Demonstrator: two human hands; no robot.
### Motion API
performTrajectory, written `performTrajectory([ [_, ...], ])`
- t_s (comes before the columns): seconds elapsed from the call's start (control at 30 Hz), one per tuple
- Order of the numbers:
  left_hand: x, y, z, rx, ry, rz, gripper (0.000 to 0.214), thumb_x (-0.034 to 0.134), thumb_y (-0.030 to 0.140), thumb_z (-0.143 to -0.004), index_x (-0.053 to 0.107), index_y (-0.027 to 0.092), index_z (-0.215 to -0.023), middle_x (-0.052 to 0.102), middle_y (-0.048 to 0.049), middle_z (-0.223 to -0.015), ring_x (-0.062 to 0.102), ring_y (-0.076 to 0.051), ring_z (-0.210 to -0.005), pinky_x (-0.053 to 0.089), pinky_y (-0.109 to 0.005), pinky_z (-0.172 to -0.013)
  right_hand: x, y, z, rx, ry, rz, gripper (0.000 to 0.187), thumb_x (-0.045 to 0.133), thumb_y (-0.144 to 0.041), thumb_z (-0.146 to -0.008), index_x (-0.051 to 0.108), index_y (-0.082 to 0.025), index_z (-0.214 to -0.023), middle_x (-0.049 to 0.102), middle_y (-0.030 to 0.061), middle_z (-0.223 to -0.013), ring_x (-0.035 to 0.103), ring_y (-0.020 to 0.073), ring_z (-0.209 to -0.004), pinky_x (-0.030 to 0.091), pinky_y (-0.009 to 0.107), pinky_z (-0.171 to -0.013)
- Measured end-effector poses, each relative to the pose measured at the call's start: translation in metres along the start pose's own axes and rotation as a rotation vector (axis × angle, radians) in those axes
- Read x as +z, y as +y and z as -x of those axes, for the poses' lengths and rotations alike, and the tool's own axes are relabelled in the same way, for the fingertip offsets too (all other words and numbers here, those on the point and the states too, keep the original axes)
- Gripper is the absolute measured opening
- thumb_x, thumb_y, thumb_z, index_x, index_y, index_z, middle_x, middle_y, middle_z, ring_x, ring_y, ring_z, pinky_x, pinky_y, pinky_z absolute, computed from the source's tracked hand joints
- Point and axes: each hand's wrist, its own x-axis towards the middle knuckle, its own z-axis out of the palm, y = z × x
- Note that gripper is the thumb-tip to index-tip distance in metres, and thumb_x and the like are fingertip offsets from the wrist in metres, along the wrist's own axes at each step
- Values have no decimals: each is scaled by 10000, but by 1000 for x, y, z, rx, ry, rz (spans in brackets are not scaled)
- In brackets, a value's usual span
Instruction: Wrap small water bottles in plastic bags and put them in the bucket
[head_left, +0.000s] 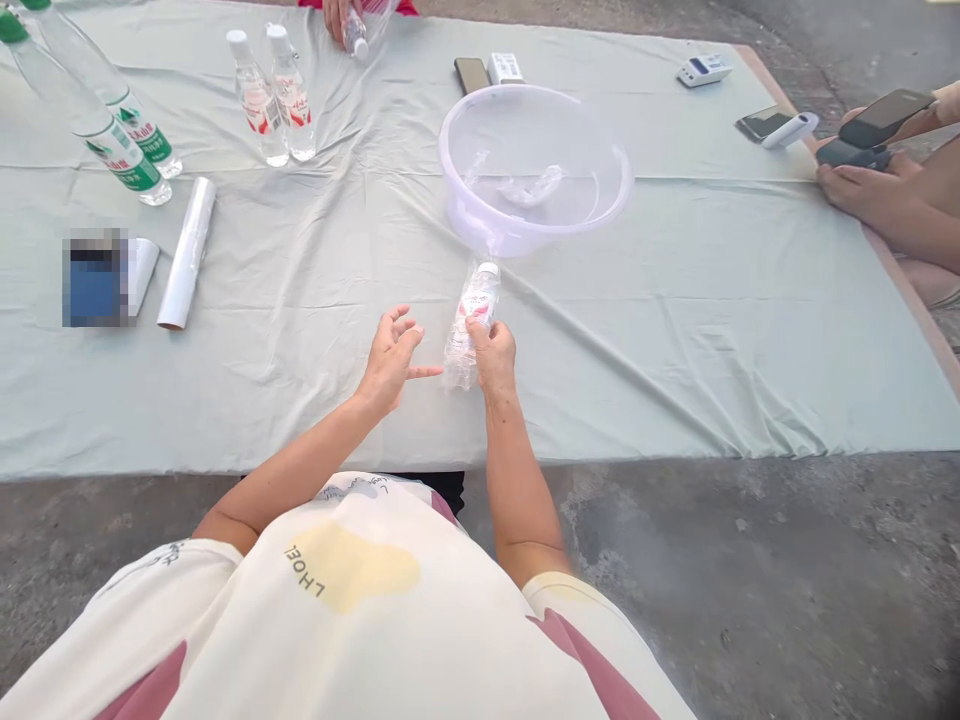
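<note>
My right hand (pixel 495 358) is closed around a small clear water bottle (pixel 477 300) with a white cap and a red-and-white label. Crinkled clear plastic film (pixel 459 362) hangs about the bottle's left side and lower end. The bottle leans a little, its cap pointing away from me. To its left, my left hand (pixel 391 362) is open with fingers spread, one finger reaching toward the film; whether it touches cannot be made out. Just beyond the bottle stands a pale purple plastic basin (pixel 466 225), with scraps of clear film (pixel 532 188) inside.
Two small water bottles (pixel 259 105), two large green-capped bottles (pixel 124 150) and a roll of film (pixel 187 255) stand or lie at left. Phones and small devices (pixel 705 70) lie beyond and right. Across the table, a person's hand (pixel 341 22) holds a bottle; another person's hands (pixel 862 185) are at right.
</note>
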Motion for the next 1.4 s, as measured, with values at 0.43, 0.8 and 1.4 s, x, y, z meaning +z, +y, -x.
performTrajectory([
  [0.43,-1,-22,-38,-242,-157,418,365,518,469,-959,670,149,-1052,714,-140,-1160,652,-284,-1157,538,-452,-978,44,-24,46,-42,48,-137,561,708,-604,-738,526,-201,-1082,655,96,-1125,666,226,-1018,568,338,-798],
  [0.8,-86,-11,-37,-2,78,348,268,726,384,-622,671,175,-781,679,-30,-846,632,-179,-774,519,-277,-625,16,-81,35,-916,-85,32,194,570,-400,-935,703,-268,-884,739,30,-939,657,230,-1095,478,437,-1021],
  [1.4,-122,-4,-46,1182,249,-652,297,511,253,-982,551,274,-1275,675,-72,-1144,634,-198,-1118,526,-378,-955,109,-93,0,44,-389,-569,431,780,-502,-707,467,-222,-608,705,15,-683,703,201,-714,540,313,-652],
])
